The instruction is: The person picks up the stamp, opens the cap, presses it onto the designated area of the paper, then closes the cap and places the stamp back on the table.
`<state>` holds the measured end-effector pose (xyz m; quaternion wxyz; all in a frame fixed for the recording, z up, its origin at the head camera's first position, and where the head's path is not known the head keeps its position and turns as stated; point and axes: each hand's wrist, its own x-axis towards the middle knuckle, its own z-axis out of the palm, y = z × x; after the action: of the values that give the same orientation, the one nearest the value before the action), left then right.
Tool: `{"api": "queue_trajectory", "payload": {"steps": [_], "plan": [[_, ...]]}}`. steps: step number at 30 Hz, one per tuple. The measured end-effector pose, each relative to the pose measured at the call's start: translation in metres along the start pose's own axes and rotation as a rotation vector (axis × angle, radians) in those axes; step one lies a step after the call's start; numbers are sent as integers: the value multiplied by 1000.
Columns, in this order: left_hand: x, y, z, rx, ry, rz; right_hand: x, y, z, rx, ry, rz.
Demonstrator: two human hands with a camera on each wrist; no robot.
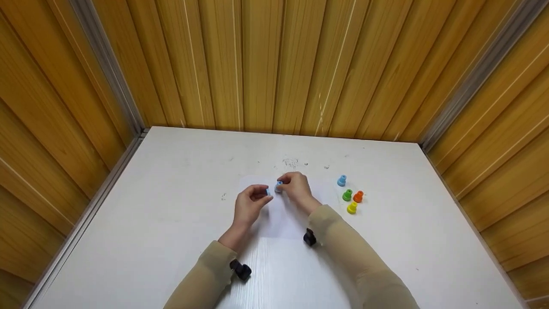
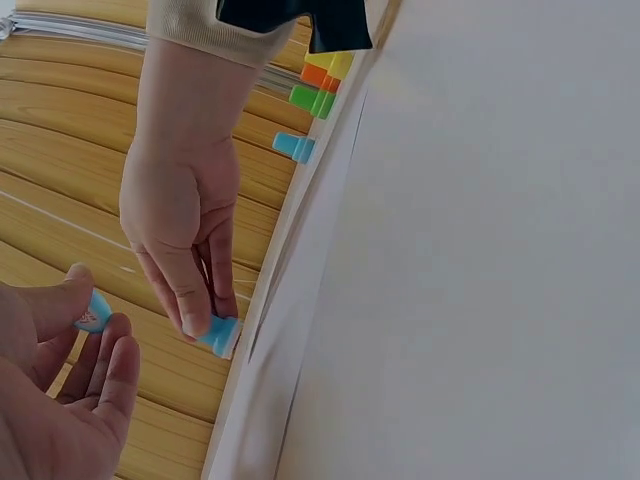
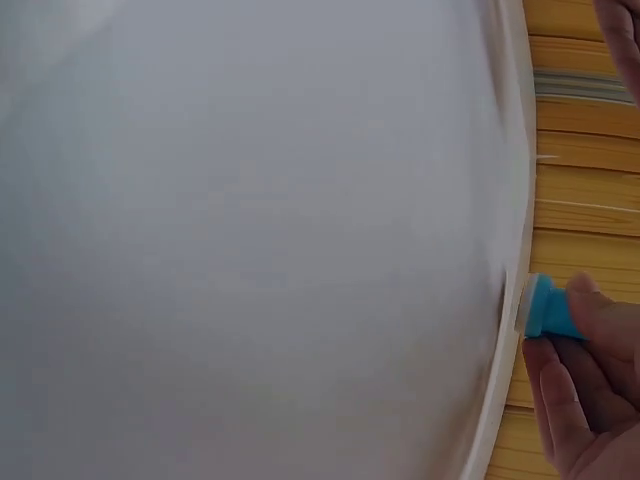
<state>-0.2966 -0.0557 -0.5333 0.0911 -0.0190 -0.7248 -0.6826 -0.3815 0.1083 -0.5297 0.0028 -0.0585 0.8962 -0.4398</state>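
My right hand (image 1: pixel 297 189) pinches a light-blue toy stamp (image 1: pixel 278 187) over a sheet of white paper (image 1: pixel 281 225). In the right wrist view the stamp (image 3: pixel 548 308) shows a pale base that faces the paper; whether it touches the sheet I cannot tell. To its left, my left hand (image 1: pixel 248 207) holds a small blue cap (image 1: pixel 268 191) between thumb and fingers, just above the sheet. A faint print shows on the cap (image 2: pixel 94 313) in the left wrist view.
Right of the paper stand several more stamps: a blue one (image 1: pixel 342 180), a green one (image 1: pixel 347 195), an orange one (image 1: pixel 358 196) and a yellow one (image 1: pixel 352 208). Dark marks (image 1: pixel 290 163) dot the white table (image 1: pixel 171 180) behind the paper. Wood-patterned walls (image 1: pixel 257 64) enclose the table.
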Motion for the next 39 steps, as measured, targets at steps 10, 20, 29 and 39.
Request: {"api": "queue_trajectory", "payload": {"steps": [10,20,29,39], "plan": [[0,2,-3,2,-4,5,0,-1,5,-139,-41,-88],[-1,4,-2,22,-4,9,0,-4,7,-157,-28,-80],[-1,4,-4,14,7,-12,-2,-6,8,-138,-38,-70],[0,2,-3,15,-1,-21,-1,-2,7,-154,-39,-80]]}}
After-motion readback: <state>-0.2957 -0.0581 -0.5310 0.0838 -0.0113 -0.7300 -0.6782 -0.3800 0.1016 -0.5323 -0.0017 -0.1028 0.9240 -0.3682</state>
